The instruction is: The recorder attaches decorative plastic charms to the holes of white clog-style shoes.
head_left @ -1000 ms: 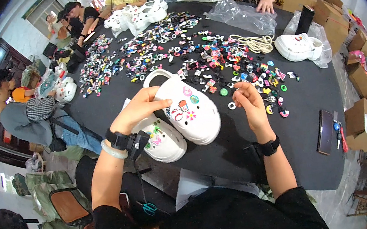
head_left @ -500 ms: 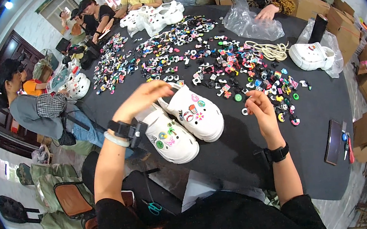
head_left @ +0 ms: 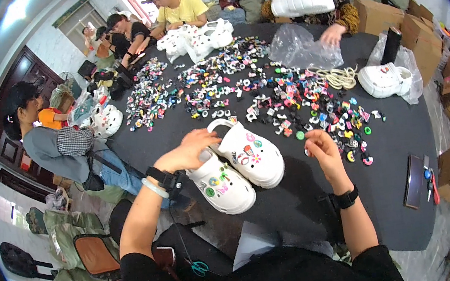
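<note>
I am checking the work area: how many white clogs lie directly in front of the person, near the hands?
2: one white clog under the left hand, the other white clog beside it, left of the right hand. More lie farther back.
</note>
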Available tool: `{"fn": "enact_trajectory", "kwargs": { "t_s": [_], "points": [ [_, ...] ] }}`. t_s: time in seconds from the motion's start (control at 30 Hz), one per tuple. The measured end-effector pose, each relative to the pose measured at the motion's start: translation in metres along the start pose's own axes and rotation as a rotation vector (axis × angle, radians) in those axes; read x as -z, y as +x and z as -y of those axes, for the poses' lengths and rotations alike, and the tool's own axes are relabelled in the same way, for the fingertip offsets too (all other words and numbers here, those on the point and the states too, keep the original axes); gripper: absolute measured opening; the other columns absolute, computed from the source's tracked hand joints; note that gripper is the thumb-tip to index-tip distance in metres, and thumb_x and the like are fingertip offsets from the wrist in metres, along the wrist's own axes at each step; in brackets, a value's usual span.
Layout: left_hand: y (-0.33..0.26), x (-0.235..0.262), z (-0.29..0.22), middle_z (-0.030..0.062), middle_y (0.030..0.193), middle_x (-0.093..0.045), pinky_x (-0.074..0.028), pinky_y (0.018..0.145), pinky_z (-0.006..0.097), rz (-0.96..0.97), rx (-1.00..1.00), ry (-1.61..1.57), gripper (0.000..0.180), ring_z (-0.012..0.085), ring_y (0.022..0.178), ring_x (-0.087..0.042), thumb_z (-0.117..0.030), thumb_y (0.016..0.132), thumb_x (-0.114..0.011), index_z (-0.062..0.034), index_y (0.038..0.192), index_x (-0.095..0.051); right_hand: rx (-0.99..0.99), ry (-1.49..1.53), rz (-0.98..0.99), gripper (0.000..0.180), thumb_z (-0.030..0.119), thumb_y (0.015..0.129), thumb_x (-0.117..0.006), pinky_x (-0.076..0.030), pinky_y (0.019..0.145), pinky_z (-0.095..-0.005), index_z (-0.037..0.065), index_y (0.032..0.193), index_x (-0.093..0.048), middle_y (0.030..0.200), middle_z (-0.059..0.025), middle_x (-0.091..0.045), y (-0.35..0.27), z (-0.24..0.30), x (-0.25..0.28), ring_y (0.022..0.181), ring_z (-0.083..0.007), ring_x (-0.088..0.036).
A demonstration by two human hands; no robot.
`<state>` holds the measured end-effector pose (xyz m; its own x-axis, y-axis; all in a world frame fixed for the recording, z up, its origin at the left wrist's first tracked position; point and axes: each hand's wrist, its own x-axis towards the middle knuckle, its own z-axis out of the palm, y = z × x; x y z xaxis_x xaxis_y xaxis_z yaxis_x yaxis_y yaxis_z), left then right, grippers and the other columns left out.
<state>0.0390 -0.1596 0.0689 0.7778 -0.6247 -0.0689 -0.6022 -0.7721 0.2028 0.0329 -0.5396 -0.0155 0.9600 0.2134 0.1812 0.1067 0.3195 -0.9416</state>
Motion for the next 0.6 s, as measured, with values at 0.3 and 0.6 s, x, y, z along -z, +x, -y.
{"fn": "enact_trajectory", "kwargs": {
  "t_s": [0.3,0.6],
  "points": [
    [0.02,-0.021,0.013,0.0068,0.1,-0.067,-0.026,0.105,0.036,0.17,0.152,-0.743,0.034,0.0199,0.112,-0.053,-0.024,0.074,-0.072,-0.0071,0.103,-0.066,-0.015,-0.089,0.054,0.014,0.008,0.09,-0.057,-0.044,0.066,-0.0216,0.002,0.103,-0.059,0.085,0.0001,-0.057,-0.006,-0.005,-0.003,0.075,-0.007,-0.053],
    [-0.037,-0.015,0.019,0.0016,0.105,-0.065,-0.015,0.11,0.046,-0.071,0.294,-0.397,0.033,0.0177,0.111,-0.052,-0.028,0.077,-0.07,-0.0127,0.106,-0.065,-0.036,-0.119,0.029,0.014,0.009,0.09,-0.058,-0.045,0.066,-0.0216,0.003,0.102,-0.06,0.086,-0.0001,-0.058,0.001,-0.011,0.001,0.076,-0.0076,-0.055]
  ]
}}
